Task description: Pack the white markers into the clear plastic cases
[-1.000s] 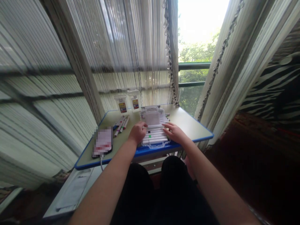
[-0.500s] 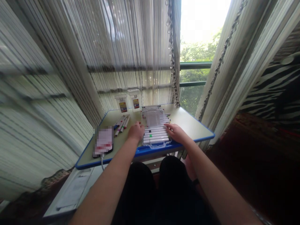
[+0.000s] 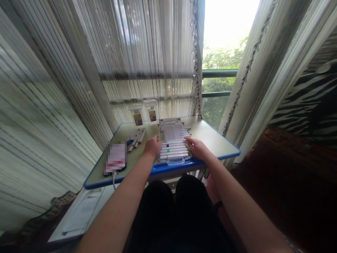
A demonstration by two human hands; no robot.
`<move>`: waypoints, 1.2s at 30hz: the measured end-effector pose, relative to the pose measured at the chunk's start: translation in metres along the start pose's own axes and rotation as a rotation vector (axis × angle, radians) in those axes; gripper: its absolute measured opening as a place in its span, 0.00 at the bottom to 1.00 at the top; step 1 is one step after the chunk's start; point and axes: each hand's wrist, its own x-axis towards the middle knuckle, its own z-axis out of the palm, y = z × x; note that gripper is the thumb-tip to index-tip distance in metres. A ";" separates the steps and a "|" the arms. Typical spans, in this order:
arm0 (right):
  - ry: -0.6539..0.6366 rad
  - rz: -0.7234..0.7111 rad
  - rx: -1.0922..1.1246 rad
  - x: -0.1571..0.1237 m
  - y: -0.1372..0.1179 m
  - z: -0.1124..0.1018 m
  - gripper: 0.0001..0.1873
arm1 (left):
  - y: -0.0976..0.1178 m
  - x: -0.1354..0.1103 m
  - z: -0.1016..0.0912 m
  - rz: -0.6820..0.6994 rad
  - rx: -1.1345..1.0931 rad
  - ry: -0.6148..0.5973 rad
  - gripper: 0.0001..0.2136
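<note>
Left to right. Phone [image 3: 115,157] lies at the left of the counter [image 3: 216,142], screen pixelated, white cable [image 3: 114,181] running off the near edge. Next, a small loose bunch of white markers [image 3: 137,140], then two clear boxes [image 3: 143,117] with coloured labels, standing near the far edge.

Left grip [image 3: 152,147]: fingers curled at the left side of the clear case [image 3: 176,162]. Contact unclear; can't tell if it grasps anything.

Case lies open near the front edge, between both hands, handle toward the person. White markers [image 3: 175,151] lie crosswise in it; more lie behind.

Handling guess: markers light, stiff, smooth, prone to roll; take them by the barrel ends or pinch mid-barrel. Case looks like thin, stiff plastic, maybe brittle; hold by the side walls, kept level.

Right grip [image 3: 196,147]: fingertips at the markers' right ends, touching or just beside. Can't tell if it's closed on one.
</note>
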 end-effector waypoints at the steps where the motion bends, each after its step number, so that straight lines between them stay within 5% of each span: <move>1: 0.002 -0.003 0.003 0.000 0.000 0.000 0.19 | 0.000 0.000 0.000 -0.001 -0.004 0.005 0.18; 11: 0.050 0.007 0.074 -0.001 0.001 0.000 0.15 | -0.002 -0.002 -0.006 -0.091 -0.083 0.034 0.16; 36: 0.009 -0.034 0.084 -0.004 0.002 -0.001 0.14 | -0.007 -0.002 -0.003 -0.027 -0.192 -0.168 0.25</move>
